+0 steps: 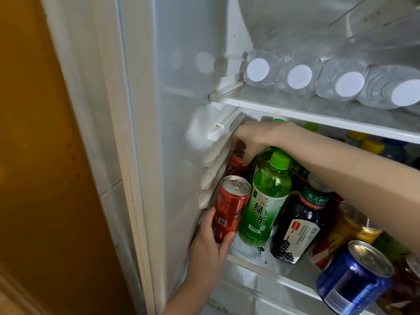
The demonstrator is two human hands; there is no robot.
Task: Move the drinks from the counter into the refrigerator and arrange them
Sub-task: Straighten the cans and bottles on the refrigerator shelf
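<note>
I look into an open refrigerator. My left hand (210,242) grips a slim red can (229,208) at the front left of the middle shelf (254,261). Behind it stands a second red can (236,163), and my right hand (256,139) reaches in from the right with its fingers closed on that can's top. A green tea bottle (264,201) stands just right of the front can. Next to it is a dark bottle (300,223) with a green label band.
A blue can (354,278) and a yellow can (354,226) crowd the shelf's front right. More capped bottles (372,144) stand at the back. The upper shelf (295,108) holds clear water bottles (300,76) lying with white caps outward. The fridge's left wall (181,110) is close.
</note>
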